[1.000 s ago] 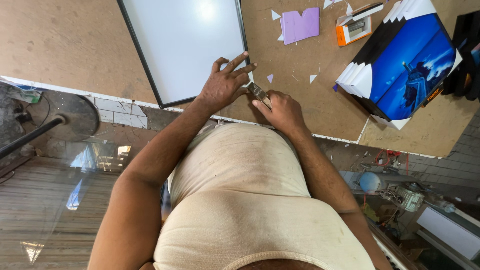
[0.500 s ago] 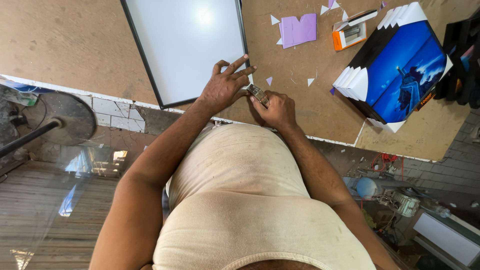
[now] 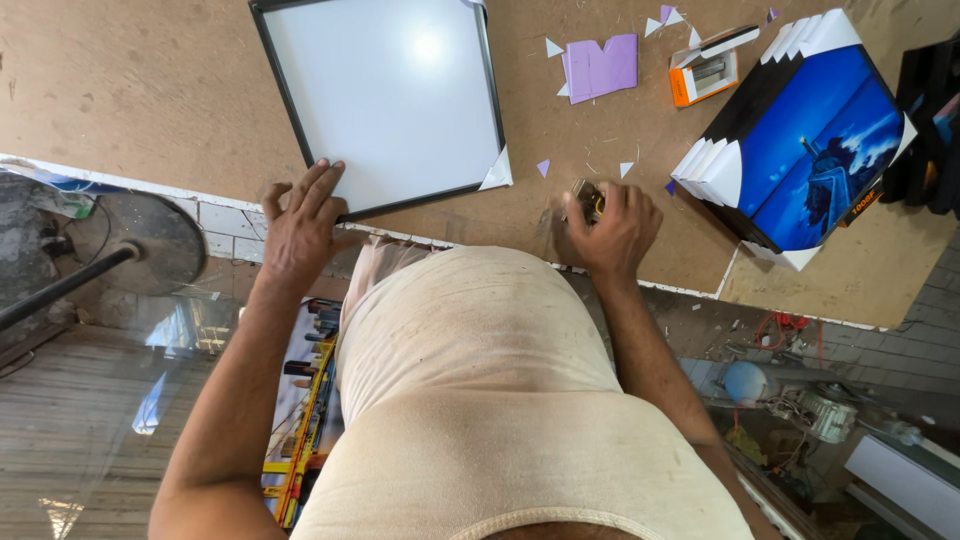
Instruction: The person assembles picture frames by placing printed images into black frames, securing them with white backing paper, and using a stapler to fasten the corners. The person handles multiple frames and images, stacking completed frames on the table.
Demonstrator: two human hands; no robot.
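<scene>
Two hands work at the near edge of our workbench (image 3: 150, 90). Our left hand (image 3: 300, 225) lies flat, fingers spread, on the near left corner of the black picture frame (image 3: 385, 100). Our right hand (image 3: 615, 230) is clenched around a small metal tool (image 3: 587, 196) just right of the frame's near right corner.

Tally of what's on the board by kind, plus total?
Black-framed panel: 1
Stack of blue prints: 1
Orange box: 1
Purple card sheet: 1
Small metal tool under right hand: 1
Total: 5, loose paper scraps not counted. Left hand rests on the panel's corner.
</scene>
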